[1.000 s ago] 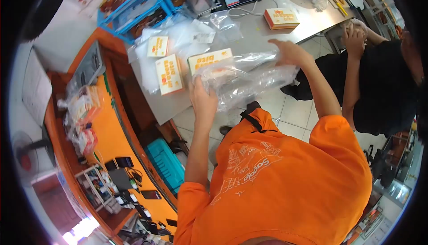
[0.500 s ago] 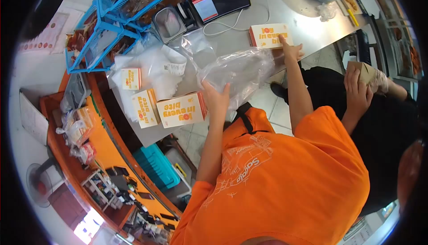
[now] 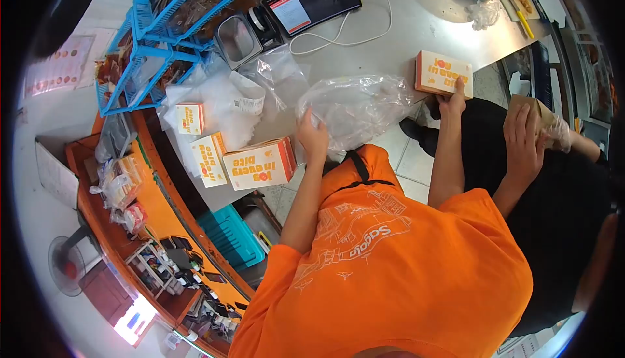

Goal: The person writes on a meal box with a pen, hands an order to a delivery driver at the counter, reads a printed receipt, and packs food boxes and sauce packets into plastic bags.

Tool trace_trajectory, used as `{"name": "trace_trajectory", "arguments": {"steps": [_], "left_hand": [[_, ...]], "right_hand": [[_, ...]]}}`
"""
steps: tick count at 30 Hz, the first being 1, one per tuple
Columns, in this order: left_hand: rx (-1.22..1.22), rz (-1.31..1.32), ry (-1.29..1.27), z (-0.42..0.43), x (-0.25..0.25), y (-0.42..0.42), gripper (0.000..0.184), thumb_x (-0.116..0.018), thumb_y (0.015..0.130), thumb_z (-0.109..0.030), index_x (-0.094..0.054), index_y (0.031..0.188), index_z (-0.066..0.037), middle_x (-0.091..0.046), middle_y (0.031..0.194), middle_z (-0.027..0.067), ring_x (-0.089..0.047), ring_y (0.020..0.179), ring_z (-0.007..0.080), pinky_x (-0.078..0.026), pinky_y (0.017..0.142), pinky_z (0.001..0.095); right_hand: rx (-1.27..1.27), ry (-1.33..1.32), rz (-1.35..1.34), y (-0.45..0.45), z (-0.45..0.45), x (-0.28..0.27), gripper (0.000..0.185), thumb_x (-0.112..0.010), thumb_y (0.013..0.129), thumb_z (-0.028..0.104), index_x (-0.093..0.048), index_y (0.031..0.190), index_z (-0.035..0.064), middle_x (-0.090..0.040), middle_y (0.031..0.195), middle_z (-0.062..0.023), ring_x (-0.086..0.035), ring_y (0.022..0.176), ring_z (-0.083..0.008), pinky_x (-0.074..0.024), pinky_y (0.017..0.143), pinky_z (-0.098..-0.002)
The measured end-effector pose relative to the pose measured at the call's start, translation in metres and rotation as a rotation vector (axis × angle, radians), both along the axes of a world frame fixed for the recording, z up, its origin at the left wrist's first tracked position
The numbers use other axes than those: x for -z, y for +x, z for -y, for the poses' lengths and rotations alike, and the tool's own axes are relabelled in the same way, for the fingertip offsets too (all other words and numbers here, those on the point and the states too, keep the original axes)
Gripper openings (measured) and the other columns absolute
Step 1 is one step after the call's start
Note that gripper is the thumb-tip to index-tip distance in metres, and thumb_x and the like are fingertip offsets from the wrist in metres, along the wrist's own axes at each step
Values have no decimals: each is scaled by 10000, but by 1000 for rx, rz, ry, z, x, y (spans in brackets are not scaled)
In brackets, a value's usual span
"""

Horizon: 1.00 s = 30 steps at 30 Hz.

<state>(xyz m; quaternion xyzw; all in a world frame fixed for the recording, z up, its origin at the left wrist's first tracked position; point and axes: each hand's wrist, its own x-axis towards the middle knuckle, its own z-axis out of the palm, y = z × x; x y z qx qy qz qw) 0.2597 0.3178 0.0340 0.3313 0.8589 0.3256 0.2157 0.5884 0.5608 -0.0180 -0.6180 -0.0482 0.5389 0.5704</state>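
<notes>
My left hand (image 3: 314, 136) is closed on the near left edge of a clear plastic bag (image 3: 364, 107) spread on the metal counter. My right hand (image 3: 451, 100) grips the near side of a white and orange food box (image 3: 444, 72) printed "joy in every bite", at the counter's right edge. The undersides of my fingers are hidden there. Left of my left hand stand a large box (image 3: 258, 168), a medium box (image 3: 208, 160) and a small box (image 3: 190, 118) with the same print.
A co-worker in black, on the right, holds a brown carton (image 3: 530, 114) in their hands. At the back are a tablet (image 3: 314, 1) with a white cable, a metal container (image 3: 238, 41) and blue baskets (image 3: 153, 48). Clear plastic and a paper receipt (image 3: 250, 105) lie behind the boxes.
The food box at my right hand has moved right and nearer, and my fingers have gone from spread to gripping it. My left hand stays at the plastic bag, its fingers more closed.
</notes>
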Motion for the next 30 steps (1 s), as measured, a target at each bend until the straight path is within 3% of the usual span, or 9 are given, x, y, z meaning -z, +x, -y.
{"name": "trace_trajectory", "arguments": {"steps": [2, 3, 6, 10, 15, 19, 21, 26, 30], "left_hand": [[47, 11, 73, -5, -4, 3, 592, -616, 778, -14, -502, 1359, -25, -538, 1292, 269, -492, 1229, 423, -395, 1047, 445], [71, 17, 107, -7, -7, 4, 612, -598, 776, 1, -485, 1377, -22, -524, 1319, 272, -475, 1255, 426, -384, 1066, 437], [206, -120, 278, -18, -7, 9, 610, -606, 750, -32, -493, 1345, 39, -510, 1344, 273, -456, 1282, 424, -371, 1083, 435], [250, -19, 272, -34, -9, 15, 720, -540, 730, 37, -383, 1431, 7, -323, 1503, 259, -313, 1392, 420, -308, 1134, 432], [131, 133, 325, -44, -2, 17, 794, -634, 733, -31, -313, 1457, 31, -242, 1536, 276, -289, 1407, 426, -268, 1151, 454], [326, 82, 453, -38, -13, 17, 902, -789, 718, -164, -308, 1460, 13, -151, 1574, 273, -202, 1455, 410, -267, 1158, 443], [654, -142, 202, -25, 38, -2, 925, -793, 725, -219, -289, 1476, -27, -140, 1585, 248, -301, 1421, 366, -330, 1118, 419], [285, 179, 245, -23, -4, 6, 878, -598, 655, 128, -288, 1468, 4, -33, 1594, 268, -149, 1463, 416, -284, 1157, 402], [211, 74, 266, -17, 15, 14, 961, -534, 649, 125, -170, 1526, -19, -74, 1599, 253, -137, 1483, 364, -215, 1182, 378]], "right_hand": [[2, 86, 61, 8, 5, -17, 732, -770, 803, 429, -458, 1365, 79, -596, 1227, -122, -598, 1114, -337, -412, 975, -614], [-36, 140, 112, 8, 10, -34, 615, -718, 865, 367, -479, 1346, 66, -628, 1184, -89, -630, 1075, -267, -497, 910, -500], [-249, 366, -80, 7, 12, -67, 540, -647, 922, 308, -461, 1356, 45, -610, 1226, -93, -620, 1104, -251, -500, 934, -459], [-467, 438, -254, -42, 35, -121, 563, -692, 877, 213, -453, 1338, -6, -580, 1246, -108, -590, 1143, -235, -494, 981, -393], [-1172, 132, -487, -94, 75, -138, 574, -729, 823, 167, -485, 1313, -9, -633, 1179, -110, -646, 1039, -210, -544, 897, -356], [-1615, -115, -486, -142, 70, -92, 568, -731, 833, 175, -493, 1317, -4, -647, 1172, -122, -663, 1015, -191, -554, 868, -315], [-1573, -112, -519, -157, 61, -80, 565, -724, 844, 183, -490, 1325, 2, -653, 1161, -119, -674, 994, -187, -562, 846, -309], [-1324, -233, -489, -176, 35, -79, 560, -702, 869, 198, -479, 1347, 12, -655, 1156, -121, -694, 942, -188, -578, 808, -304], [-1482, 0, -175, -190, 34, -45, 623, -703, 873, 243, -438, 1396, 34, -629, 1193, -125, -666, 998, -165, -567, 798, -289]]}}
